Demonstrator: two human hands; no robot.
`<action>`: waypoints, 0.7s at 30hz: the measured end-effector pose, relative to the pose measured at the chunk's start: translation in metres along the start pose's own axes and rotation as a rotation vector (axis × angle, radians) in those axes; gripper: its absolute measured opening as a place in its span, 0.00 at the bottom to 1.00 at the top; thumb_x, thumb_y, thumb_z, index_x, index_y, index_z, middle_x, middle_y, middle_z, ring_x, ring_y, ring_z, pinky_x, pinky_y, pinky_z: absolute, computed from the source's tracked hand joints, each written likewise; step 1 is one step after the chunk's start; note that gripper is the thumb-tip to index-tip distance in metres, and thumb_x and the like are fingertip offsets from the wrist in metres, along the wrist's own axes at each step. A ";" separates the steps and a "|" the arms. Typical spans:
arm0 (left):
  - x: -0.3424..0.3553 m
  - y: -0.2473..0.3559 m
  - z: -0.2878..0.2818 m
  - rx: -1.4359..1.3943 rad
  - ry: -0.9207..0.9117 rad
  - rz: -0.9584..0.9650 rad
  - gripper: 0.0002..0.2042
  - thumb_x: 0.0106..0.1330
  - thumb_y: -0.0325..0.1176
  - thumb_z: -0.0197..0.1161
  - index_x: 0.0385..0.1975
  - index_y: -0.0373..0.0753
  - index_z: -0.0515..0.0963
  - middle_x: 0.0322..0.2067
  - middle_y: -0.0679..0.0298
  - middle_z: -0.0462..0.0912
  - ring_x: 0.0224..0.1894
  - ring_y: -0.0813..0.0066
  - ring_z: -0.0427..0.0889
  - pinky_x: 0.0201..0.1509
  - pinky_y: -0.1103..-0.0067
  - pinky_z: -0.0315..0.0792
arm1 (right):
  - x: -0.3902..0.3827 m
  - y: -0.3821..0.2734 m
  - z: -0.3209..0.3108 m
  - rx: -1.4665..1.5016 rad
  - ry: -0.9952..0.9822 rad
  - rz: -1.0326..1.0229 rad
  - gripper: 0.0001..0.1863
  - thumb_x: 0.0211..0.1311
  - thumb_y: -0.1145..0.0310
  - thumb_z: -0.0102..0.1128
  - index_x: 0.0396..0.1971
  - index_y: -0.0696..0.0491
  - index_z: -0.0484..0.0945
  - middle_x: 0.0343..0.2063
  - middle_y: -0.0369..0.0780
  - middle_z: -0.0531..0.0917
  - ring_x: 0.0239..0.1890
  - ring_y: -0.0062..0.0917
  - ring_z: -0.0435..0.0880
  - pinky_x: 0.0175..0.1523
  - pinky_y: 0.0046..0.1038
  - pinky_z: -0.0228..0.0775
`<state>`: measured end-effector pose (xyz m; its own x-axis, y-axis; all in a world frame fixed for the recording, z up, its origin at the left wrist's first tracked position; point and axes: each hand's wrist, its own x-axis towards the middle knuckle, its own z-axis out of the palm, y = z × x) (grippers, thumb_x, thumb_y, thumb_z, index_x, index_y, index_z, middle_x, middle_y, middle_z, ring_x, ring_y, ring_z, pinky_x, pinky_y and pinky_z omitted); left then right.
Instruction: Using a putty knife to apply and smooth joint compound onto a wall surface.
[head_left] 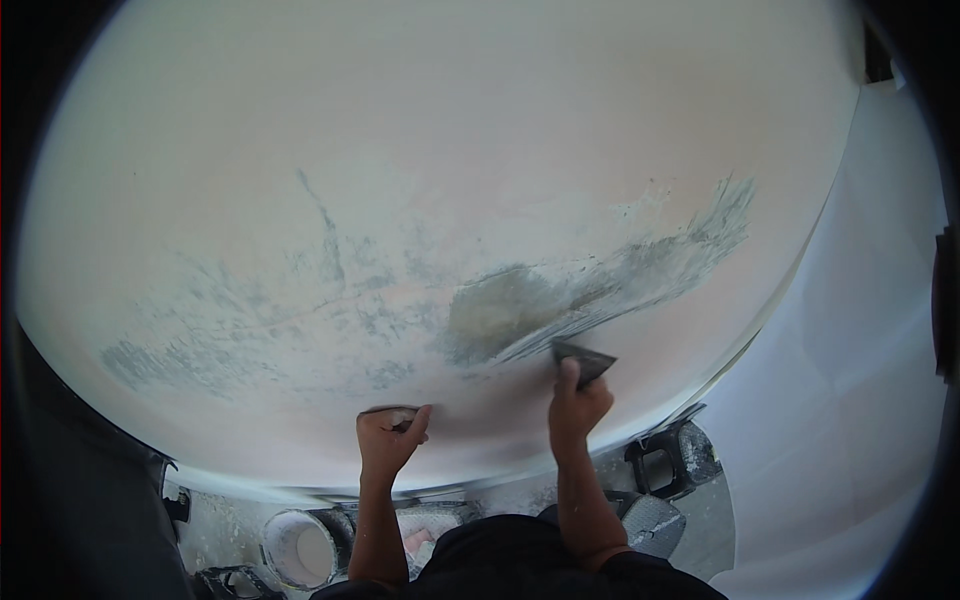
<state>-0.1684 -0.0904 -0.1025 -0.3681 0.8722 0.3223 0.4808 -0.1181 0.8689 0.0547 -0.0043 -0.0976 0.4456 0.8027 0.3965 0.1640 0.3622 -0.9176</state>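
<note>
Your right hand (577,405) grips a dark putty knife (583,361), blade edge laid against the pale wall (420,150) just below the big grey patch of filler (520,310). That patch runs up and right into a long grey smear; fainter grey streaks spread across the wall to the left.

Your left hand (390,432) is curled shut around a second, smaller dark tool (392,411) — only its edge shows, so its kind can't be told. It sits low on the wall, well left of the knife.

Below you: a white bucket (300,545) on the dusty floor (220,520), beside your left forearm.

Risks, as judged from here:
- The knife touches at a corner of the blade. Too steep an angle would gouge the soft filler and leave ridges.
- The patch edge looks ragged — uneven pressure could drag grit through it and scratch the coat.
- The bucket stands close to your feet; a step back could knock it over.
</note>
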 end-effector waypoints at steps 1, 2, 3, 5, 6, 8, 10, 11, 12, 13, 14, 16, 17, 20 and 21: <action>0.001 0.001 0.003 -0.011 -0.004 0.021 0.10 0.59 0.31 0.68 0.18 0.33 0.83 0.11 0.64 0.80 0.14 0.80 0.80 0.21 0.85 0.71 | 0.013 0.006 -0.006 0.115 0.036 0.002 0.19 0.61 0.58 0.64 0.22 0.60 0.79 0.12 0.34 0.76 0.17 0.15 0.73 0.24 0.26 0.66; 0.002 0.000 0.004 -0.018 0.008 0.027 0.10 0.59 0.31 0.68 0.18 0.33 0.83 0.11 0.64 0.80 0.14 0.80 0.80 0.21 0.85 0.71 | 0.012 0.011 -0.003 0.119 0.030 -0.010 0.19 0.61 0.58 0.64 0.22 0.60 0.79 0.12 0.34 0.76 0.17 0.15 0.73 0.24 0.26 0.66; 0.001 -0.001 0.005 -0.002 -0.015 0.038 0.10 0.59 0.31 0.68 0.18 0.33 0.83 0.11 0.64 0.80 0.14 0.80 0.80 0.20 0.85 0.71 | 0.002 0.019 -0.001 0.022 -0.021 -0.046 0.19 0.60 0.58 0.65 0.22 0.60 0.79 0.12 0.34 0.77 0.17 0.16 0.74 0.25 0.25 0.66; 0.004 -0.003 0.005 0.015 -0.007 0.048 0.10 0.59 0.31 0.68 0.18 0.33 0.83 0.11 0.64 0.80 0.14 0.80 0.80 0.20 0.85 0.71 | -0.021 0.019 0.008 -0.018 -0.208 -0.096 0.16 0.57 0.60 0.67 0.23 0.60 0.79 0.13 0.36 0.79 0.18 0.18 0.78 0.27 0.24 0.68; 0.000 -0.003 0.002 0.001 -0.012 0.041 0.10 0.59 0.31 0.68 0.18 0.33 0.83 0.11 0.64 0.80 0.13 0.80 0.80 0.20 0.85 0.71 | -0.032 0.012 0.011 -0.023 -0.211 -0.100 0.15 0.57 0.62 0.66 0.22 0.60 0.79 0.14 0.37 0.80 0.18 0.19 0.79 0.28 0.23 0.69; -0.001 -0.004 0.001 -0.015 -0.015 0.026 0.11 0.58 0.31 0.68 0.17 0.33 0.82 0.11 0.64 0.80 0.13 0.80 0.79 0.20 0.85 0.71 | -0.012 0.001 0.007 -0.092 -0.081 -0.248 0.15 0.58 0.63 0.66 0.22 0.60 0.79 0.13 0.36 0.79 0.18 0.18 0.79 0.28 0.23 0.69; 0.004 0.002 0.003 -0.045 0.000 0.042 0.11 0.59 0.31 0.68 0.16 0.33 0.82 0.11 0.64 0.80 0.13 0.81 0.79 0.20 0.86 0.70 | -0.001 0.000 0.005 0.020 -0.081 -0.077 0.15 0.57 0.63 0.66 0.23 0.61 0.79 0.14 0.38 0.80 0.19 0.20 0.80 0.29 0.23 0.70; 0.003 0.008 0.001 -0.040 -0.005 0.034 0.11 0.59 0.30 0.68 0.16 0.33 0.82 0.11 0.64 0.80 0.13 0.81 0.79 0.19 0.85 0.70 | -0.001 0.001 0.002 0.140 -0.076 0.090 0.15 0.57 0.63 0.67 0.24 0.61 0.80 0.15 0.39 0.81 0.20 0.21 0.81 0.30 0.23 0.70; 0.001 0.006 0.000 -0.041 -0.002 0.034 0.11 0.59 0.30 0.68 0.16 0.33 0.82 0.11 0.64 0.80 0.13 0.81 0.79 0.19 0.85 0.70 | -0.007 0.001 0.003 -0.048 -0.214 -0.005 0.16 0.57 0.61 0.67 0.25 0.61 0.80 0.15 0.38 0.81 0.19 0.20 0.79 0.28 0.24 0.69; 0.001 0.001 -0.001 -0.038 -0.007 0.019 0.11 0.59 0.30 0.68 0.16 0.32 0.82 0.11 0.64 0.80 0.13 0.81 0.79 0.19 0.85 0.70 | -0.018 0.000 0.008 -0.037 -0.258 -0.125 0.16 0.58 0.61 0.66 0.24 0.61 0.80 0.15 0.35 0.80 0.17 0.18 0.75 0.26 0.24 0.66; 0.001 -0.001 0.000 -0.034 -0.012 0.004 0.11 0.59 0.30 0.68 0.16 0.32 0.82 0.11 0.64 0.80 0.13 0.80 0.79 0.19 0.85 0.71 | -0.024 -0.002 0.012 -0.027 -0.302 -0.245 0.17 0.59 0.61 0.66 0.23 0.61 0.79 0.14 0.33 0.78 0.16 0.16 0.72 0.23 0.24 0.64; 0.001 -0.003 0.002 -0.035 0.003 0.009 0.12 0.59 0.30 0.68 0.15 0.32 0.81 0.11 0.63 0.80 0.13 0.80 0.79 0.19 0.85 0.71 | -0.011 0.001 0.008 -0.112 -0.294 -0.279 0.16 0.59 0.61 0.66 0.23 0.61 0.79 0.14 0.33 0.78 0.16 0.17 0.73 0.24 0.24 0.64; 0.001 0.001 0.003 -0.033 0.007 0.020 0.12 0.58 0.30 0.68 0.15 0.32 0.81 0.11 0.63 0.80 0.13 0.80 0.79 0.19 0.85 0.71 | 0.001 -0.001 0.002 -0.012 -0.215 -0.098 0.15 0.58 0.62 0.67 0.25 0.61 0.80 0.16 0.38 0.80 0.19 0.20 0.77 0.27 0.24 0.67; 0.003 0.002 0.009 -0.065 0.010 0.009 0.12 0.58 0.30 0.69 0.14 0.32 0.81 0.11 0.64 0.80 0.13 0.81 0.79 0.20 0.85 0.71 | -0.008 0.003 -0.001 0.077 -0.166 0.144 0.11 0.57 0.66 0.66 0.28 0.60 0.81 0.18 0.42 0.82 0.22 0.21 0.82 0.31 0.23 0.70; 0.003 0.000 0.009 -0.064 0.012 0.008 0.12 0.58 0.30 0.69 0.14 0.32 0.81 0.11 0.64 0.80 0.13 0.81 0.79 0.20 0.85 0.71 | -0.018 0.003 0.006 -0.016 -0.264 -0.044 0.10 0.59 0.67 0.64 0.27 0.60 0.81 0.16 0.39 0.81 0.20 0.18 0.78 0.29 0.22 0.68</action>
<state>-0.1624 -0.0840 -0.1049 -0.3740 0.8656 0.3330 0.4317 -0.1552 0.8885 0.0416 -0.0149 -0.1077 0.1928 0.8831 0.4277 0.1928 0.3933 -0.8990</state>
